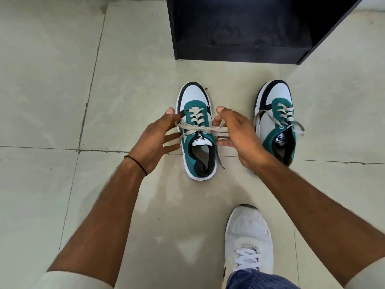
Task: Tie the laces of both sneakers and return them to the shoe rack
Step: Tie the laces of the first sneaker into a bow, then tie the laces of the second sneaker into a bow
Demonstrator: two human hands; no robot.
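Two green, white and black sneakers stand on the tiled floor, toes pointing away from me. The left sneaker (195,126) lies between my hands, its beige laces (194,130) crossed into a knot over the tongue. My left hand (158,136) pinches a lace loop at the shoe's left side, other fingers spread. My right hand (235,132) grips the lace loop on the shoe's right side. The right sneaker (276,119) stands apart to the right with loose, untied laces (289,122) trailing over its sides.
A black shoe rack (239,51) with an open lower shelf stands just beyond the sneakers. My own foot in a white sneaker (248,236) rests on the floor at the lower right. Pale floor tiles (52,80) spread all around.
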